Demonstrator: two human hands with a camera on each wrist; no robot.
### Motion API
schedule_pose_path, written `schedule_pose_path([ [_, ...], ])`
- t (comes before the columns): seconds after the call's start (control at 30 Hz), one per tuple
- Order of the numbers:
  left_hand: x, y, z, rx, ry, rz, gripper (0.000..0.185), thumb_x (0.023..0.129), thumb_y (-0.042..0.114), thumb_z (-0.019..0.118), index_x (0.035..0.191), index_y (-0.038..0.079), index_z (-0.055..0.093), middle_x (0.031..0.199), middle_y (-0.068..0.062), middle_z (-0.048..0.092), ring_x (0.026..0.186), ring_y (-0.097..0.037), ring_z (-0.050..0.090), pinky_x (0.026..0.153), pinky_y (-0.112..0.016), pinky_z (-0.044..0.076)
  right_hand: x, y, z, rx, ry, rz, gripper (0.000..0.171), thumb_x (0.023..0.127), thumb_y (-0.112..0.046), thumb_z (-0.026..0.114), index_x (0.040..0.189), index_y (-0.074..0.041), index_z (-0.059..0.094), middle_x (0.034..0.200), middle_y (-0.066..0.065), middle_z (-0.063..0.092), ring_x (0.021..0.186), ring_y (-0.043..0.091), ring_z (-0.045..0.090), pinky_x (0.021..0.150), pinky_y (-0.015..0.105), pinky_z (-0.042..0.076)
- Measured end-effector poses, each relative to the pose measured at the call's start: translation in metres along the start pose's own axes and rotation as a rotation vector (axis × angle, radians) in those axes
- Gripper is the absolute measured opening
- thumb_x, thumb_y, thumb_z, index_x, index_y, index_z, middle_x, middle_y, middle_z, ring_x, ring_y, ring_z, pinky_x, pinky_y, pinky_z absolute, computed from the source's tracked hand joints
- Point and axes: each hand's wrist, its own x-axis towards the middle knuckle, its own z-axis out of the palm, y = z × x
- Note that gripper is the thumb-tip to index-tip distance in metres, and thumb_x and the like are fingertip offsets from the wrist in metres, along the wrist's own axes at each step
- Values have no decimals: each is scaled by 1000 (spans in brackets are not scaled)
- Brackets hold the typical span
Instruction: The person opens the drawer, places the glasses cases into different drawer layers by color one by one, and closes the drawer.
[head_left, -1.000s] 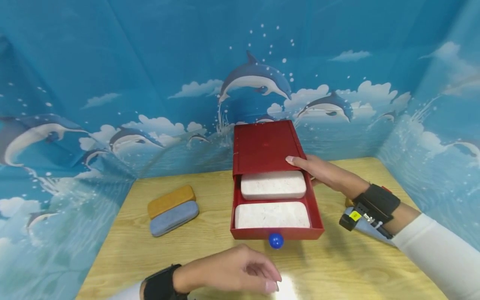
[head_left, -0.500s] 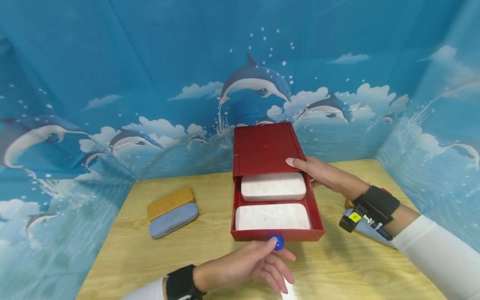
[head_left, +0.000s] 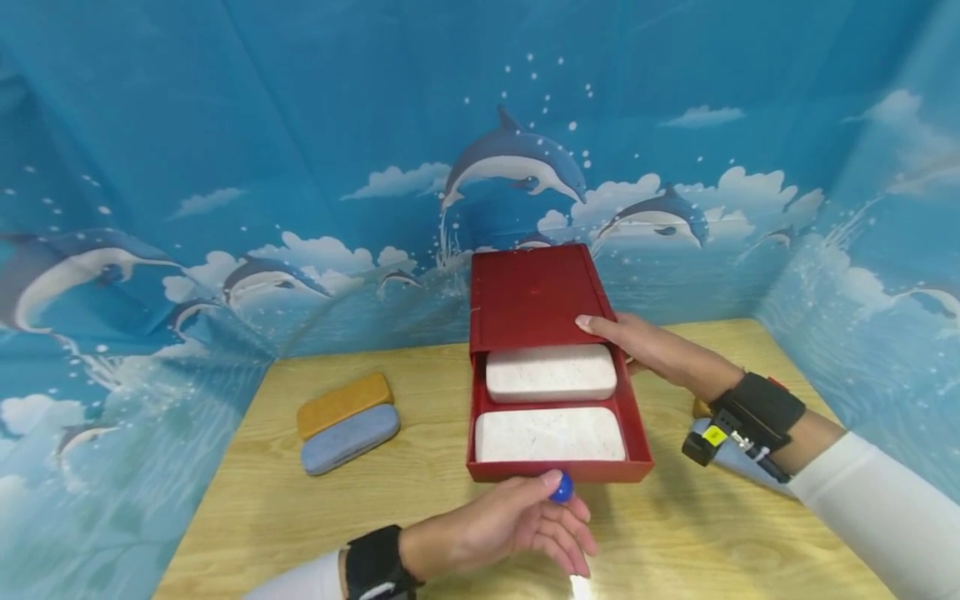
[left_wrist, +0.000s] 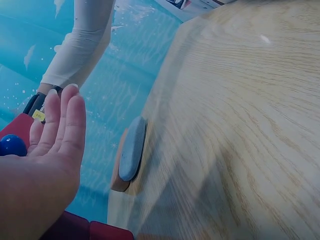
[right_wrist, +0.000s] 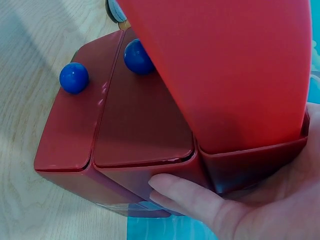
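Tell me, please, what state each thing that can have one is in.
Top drawer: pulled out
Middle drawer: looks shut
Bottom drawer: looks shut
White cases: inside top drawer
Yellow case: appears closed
Blue case beside it: appears closed
Left hand: thumb against top drawer's knob
Right hand: gripping the cabinet

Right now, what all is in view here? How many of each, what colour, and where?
Cabinet: 1, red, centre
Drawers: 3, red, in the cabinet, one pulled out
Knobs: 3, blue, on the drawer fronts
White cases: 2, white, in the open drawer
Ochre cases: 2, ochre, table left and right, the right one mostly hidden
Blue cases: 2, greyish blue, beside the ochre ones
Table: 1, pale wood, below
Backdrop: 1, blue with dolphins, behind
Left hand: 1, bare, at the open drawer's knob
Right hand: 1, bare, gripping the cabinet
Straps: 2, black, wrists
Sleeves: 2, white, arms
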Motion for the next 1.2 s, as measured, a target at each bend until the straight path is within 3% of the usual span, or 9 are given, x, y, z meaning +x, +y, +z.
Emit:
schedule_pose_path([
  [0.17,3,-2,0,10,18,-6,59,111,53,33,125,-1,54,135,-61,32,93,-8,74,87,-25,59,1,1,1,4,0,-1,71,104,-62,45,150,-9,42,127,14,68,105,21,71,87,44,62],
  [0.3,6,-3,1,28,11,14,70,112,50,30,130,-16,46,133,-62,32,92,-7,74,87,-24,59,0,1,1,11,-3,-3,69,104,-61,46,150,-9,42,126,14,68,104,21,72,87,44,62],
  [0.37,8,-2,1,34,7,19,71,112,50,30,131,-17,44,132,-61,33,93,-7,74,88,-25,59,0,0,0,17,-3,-4,69,104,-61,46,149,-10,42,126,14,67,104,22,72,87,45,62],
  [0.6,11,0,2,36,-6,54,48,112,48,30,120,9,55,131,-61,35,92,-8,74,92,-28,59,0,-1,-2,26,-4,-7,69,104,-60,47,149,-9,42,122,12,69,101,22,73,86,43,62],
  [1.0,19,8,-2,51,42,55,42,111,50,33,109,15,56,129,-59,40,91,-13,75,92,-34,61,3,-2,0,56,-9,5,68,104,-57,49,149,-6,41,120,11,70,99,22,75,87,45,63],
  [1.1,20,13,-8,54,59,48,40,112,48,34,106,15,55,115,-42,65,90,-14,77,93,-38,61,3,-2,1,60,-5,9,69,104,-57,49,148,-4,41,119,11,70,99,21,74,87,45,63],
  [1.2,21,18,-13,51,62,33,38,112,47,34,104,16,54,98,-11,78,88,-13,77,94,-38,61,2,-2,2,55,-2,12,70,104,-57,49,149,-3,40,119,12,69,98,21,73,86,44,63],
])
